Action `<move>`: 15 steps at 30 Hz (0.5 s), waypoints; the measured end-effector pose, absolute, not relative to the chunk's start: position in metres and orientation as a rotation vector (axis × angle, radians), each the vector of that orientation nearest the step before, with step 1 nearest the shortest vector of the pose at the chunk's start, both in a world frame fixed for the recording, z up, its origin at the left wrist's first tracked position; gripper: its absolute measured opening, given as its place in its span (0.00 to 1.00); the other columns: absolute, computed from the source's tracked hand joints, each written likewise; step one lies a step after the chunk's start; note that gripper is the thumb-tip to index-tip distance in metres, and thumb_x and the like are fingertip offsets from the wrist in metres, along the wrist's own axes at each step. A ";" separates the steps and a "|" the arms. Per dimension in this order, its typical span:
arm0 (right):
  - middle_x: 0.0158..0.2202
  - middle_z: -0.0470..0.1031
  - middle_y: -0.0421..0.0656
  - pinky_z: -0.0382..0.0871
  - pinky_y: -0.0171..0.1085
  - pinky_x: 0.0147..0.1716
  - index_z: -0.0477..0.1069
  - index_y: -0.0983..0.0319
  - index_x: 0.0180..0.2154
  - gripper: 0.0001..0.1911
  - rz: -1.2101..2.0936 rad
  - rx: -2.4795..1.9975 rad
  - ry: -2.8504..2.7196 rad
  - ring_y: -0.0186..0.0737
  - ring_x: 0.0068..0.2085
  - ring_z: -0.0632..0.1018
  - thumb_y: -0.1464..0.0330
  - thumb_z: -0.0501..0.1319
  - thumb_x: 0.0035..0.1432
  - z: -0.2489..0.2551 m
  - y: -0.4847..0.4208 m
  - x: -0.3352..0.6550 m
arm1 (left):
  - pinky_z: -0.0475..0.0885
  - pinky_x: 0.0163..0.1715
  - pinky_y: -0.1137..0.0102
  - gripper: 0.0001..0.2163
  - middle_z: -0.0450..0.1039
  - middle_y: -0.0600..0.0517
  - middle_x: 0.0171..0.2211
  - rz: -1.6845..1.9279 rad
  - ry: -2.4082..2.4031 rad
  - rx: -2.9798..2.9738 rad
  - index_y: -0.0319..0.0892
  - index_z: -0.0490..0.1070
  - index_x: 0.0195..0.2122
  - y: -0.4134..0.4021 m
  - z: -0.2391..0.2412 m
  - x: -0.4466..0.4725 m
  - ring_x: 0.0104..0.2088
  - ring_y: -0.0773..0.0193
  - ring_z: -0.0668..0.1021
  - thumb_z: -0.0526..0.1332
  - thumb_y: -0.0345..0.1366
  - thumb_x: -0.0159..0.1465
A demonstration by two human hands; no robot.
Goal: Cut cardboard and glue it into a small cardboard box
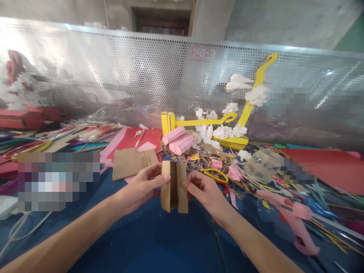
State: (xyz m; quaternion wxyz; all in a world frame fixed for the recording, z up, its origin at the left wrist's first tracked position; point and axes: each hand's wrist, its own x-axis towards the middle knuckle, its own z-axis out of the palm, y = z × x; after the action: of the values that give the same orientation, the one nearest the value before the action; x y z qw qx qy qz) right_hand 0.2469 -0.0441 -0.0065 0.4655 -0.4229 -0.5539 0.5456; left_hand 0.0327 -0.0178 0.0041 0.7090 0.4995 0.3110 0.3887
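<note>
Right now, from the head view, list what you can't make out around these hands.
All in the head view:
- Left hand: some fingertips hidden behind the folded cardboard.
- Pixelated patch at left: blocks mask whatever lies there.
- Glue gun: its black cord is cut off by the bottom edge.
- Red base: cut off by the left edge.

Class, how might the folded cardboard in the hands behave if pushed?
The folded cardboard is probably light for its size, being thin-walled and hollow. It looks fairly stiff where flat, but its open front might let it squeeze inward.
</note>
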 end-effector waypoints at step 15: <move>0.29 0.68 0.37 0.63 0.34 0.30 0.71 0.60 0.37 0.13 0.990 -1.161 -1.485 0.34 0.30 0.69 0.57 0.64 0.62 -0.009 -0.041 0.254 | 0.74 0.52 0.57 0.31 0.77 0.51 0.45 0.894 0.715 1.128 0.58 0.59 0.65 -0.011 0.008 0.024 0.50 0.55 0.79 0.70 0.38 0.63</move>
State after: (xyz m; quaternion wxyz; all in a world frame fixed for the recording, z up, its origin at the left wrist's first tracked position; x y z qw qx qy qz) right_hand 0.2543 -0.0410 -0.0085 0.4848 -0.4771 -0.6100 0.4066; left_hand 0.0237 -0.0114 0.0079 0.6940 0.5053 0.3203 0.4005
